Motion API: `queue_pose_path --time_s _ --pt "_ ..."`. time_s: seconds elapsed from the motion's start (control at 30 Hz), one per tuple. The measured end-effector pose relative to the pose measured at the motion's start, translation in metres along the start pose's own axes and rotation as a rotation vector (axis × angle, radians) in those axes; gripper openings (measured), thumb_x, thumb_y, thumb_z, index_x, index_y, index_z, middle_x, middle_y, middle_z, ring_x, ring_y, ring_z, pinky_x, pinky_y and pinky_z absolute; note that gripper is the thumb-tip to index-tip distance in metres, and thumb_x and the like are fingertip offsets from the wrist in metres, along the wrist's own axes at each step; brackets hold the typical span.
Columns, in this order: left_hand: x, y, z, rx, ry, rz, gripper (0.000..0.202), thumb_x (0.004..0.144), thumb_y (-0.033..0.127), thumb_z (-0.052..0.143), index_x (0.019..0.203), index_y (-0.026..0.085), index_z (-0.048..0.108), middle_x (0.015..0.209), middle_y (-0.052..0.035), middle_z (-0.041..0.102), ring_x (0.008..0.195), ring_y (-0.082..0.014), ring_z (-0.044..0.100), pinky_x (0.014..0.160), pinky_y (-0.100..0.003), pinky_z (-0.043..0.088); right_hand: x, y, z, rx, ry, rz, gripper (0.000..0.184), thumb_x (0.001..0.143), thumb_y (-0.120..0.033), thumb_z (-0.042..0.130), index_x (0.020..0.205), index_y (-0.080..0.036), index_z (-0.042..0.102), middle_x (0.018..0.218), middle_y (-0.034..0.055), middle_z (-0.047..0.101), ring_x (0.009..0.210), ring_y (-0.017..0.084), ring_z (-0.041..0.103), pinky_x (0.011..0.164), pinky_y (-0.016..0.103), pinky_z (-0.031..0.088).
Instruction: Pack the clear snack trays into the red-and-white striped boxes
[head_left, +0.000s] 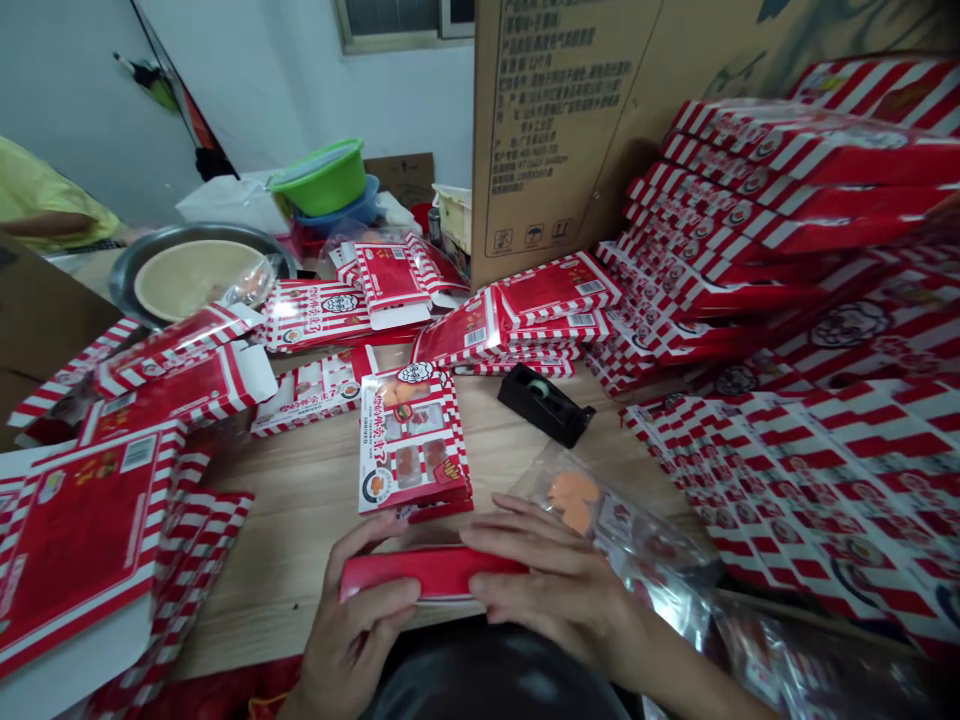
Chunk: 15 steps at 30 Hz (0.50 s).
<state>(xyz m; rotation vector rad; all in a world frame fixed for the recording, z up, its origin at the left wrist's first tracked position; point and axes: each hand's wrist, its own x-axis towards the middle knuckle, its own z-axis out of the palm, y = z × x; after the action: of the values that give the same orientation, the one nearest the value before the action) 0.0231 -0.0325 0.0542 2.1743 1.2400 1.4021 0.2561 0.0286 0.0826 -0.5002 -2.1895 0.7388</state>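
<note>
Holding red box between my half-curled left hand, flatter right hand; likely light, crushable card; grip ends gently.

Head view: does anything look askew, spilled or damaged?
Yes: the boxes at left lie askew in a loose heap, one with a white flap sticking out, unlike the neater stacks at right. No spill shows, nor clear damage on the visible side of the held box.

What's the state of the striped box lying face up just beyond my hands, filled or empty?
Filled, at least partly: through the front of the striped box, orange pieces and packets show.
</note>
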Motion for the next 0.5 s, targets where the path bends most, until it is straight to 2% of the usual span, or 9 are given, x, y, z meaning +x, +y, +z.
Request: queue_pose_path --time_s 0.1,0.17,0.23,0.27,0.33,0.37,0.4,0.47,0.5 --pt "0.000 -0.001 0.004 -0.022 0.022 -0.033 0.023 0.089 0.003 0.046 0.097 0.022 0.057 0.139 -0.0054 0.039 0.124 -0.0150 0.048 0.099 -0.030 0.045 -0.003 -0.003 0.005 -0.044 -0.025 -0.017 0.046 0.085 -0.009 0.062 0.126 -0.030 0.056 0.128 0.0019 0.062 0.121 0.013 0.053 0.111 0.031 0.034" --pt "0.001 -0.001 0.005 -0.014 0.053 -0.024 0.021 0.088 0.003 0.048 0.095 0.021 0.057 0.134 -0.0050 0.043 0.120 -0.0138 0.052 0.097 -0.029 0.047 -0.002 -0.004 0.007 0.095 -0.014 0.055 0.038 0.087 -0.011 0.059 0.120 -0.030 0.061 0.126 0.0020 0.063 0.119 0.013 0.055 0.107 0.030 0.038" --pt "0.002 0.000 0.004 0.032 0.067 -0.002 0.018 0.088 0.006 0.051 0.093 0.021 0.057 0.122 -0.0040 0.051 0.111 -0.0111 0.057 0.089 -0.024 0.051 -0.002 0.003 0.003 0.317 -0.031 0.179 0.022 0.089 -0.024 0.059 0.108 -0.029 0.069 0.122 0.0034 0.065 0.114 0.015 0.059 0.098 0.030 0.046" --pt "0.002 0.002 0.003 0.057 0.063 0.007 0.016 0.089 0.007 0.051 0.093 0.021 0.058 0.116 -0.0036 0.054 0.106 -0.0102 0.059 0.084 -0.021 0.052 -0.002 0.011 -0.003 0.376 -0.006 0.270 0.019 0.089 -0.033 0.059 0.102 -0.028 0.071 0.119 0.0042 0.067 0.110 0.016 0.062 0.093 0.029 0.050" --pt "0.002 0.004 0.002 0.116 0.045 0.020 0.015 0.090 0.010 0.050 0.092 0.021 0.060 0.108 -0.0035 0.058 0.097 -0.0097 0.063 0.074 -0.019 0.055 -0.006 0.037 -0.020 0.315 0.151 0.474 0.031 0.085 -0.050 0.058 0.100 -0.026 0.072 0.112 0.0063 0.069 0.104 0.020 0.064 0.088 0.034 0.052" --pt "0.001 0.006 0.002 0.152 0.046 0.029 0.016 0.091 0.011 0.049 0.092 0.021 0.061 0.105 -0.0036 0.060 0.093 -0.0100 0.064 0.070 -0.018 0.055 -0.010 0.054 -0.031 0.154 0.323 0.624 0.035 0.084 -0.054 0.057 0.101 -0.027 0.071 0.108 0.0057 0.071 0.101 0.021 0.065 0.088 0.036 0.051" --pt "0.000 0.007 0.003 0.188 0.060 0.036 0.015 0.091 0.012 0.049 0.091 0.021 0.061 0.103 -0.0039 0.062 0.090 -0.0104 0.065 0.067 -0.018 0.056 -0.013 0.074 -0.042 0.058 0.422 0.702 0.038 0.084 -0.053 0.056 0.104 -0.023 0.070 0.111 0.0084 0.069 0.105 0.024 0.062 0.094 0.042 0.047" --pt "-0.002 0.009 0.010 0.219 0.115 0.037 0.012 0.091 0.014 0.050 0.092 0.021 0.061 0.100 -0.0044 0.064 0.087 -0.0114 0.067 0.067 -0.019 0.056 -0.021 0.113 -0.063 -0.041 0.496 0.796 0.035 0.083 -0.048 0.058 0.091 -0.017 0.071 0.103 0.0119 0.069 0.106 0.028 0.059 0.098 0.047 0.041" --pt "-0.003 0.010 0.014 0.199 0.149 0.025 0.010 0.090 0.015 0.052 0.095 0.021 0.060 0.098 -0.0046 0.064 0.087 -0.0118 0.067 0.068 -0.019 0.056 -0.023 0.130 -0.071 -0.054 0.478 0.844 0.031 0.083 -0.044 0.059 0.084 -0.015 0.070 0.096 0.0114 0.070 0.102 0.028 0.061 0.096 0.047 0.041"
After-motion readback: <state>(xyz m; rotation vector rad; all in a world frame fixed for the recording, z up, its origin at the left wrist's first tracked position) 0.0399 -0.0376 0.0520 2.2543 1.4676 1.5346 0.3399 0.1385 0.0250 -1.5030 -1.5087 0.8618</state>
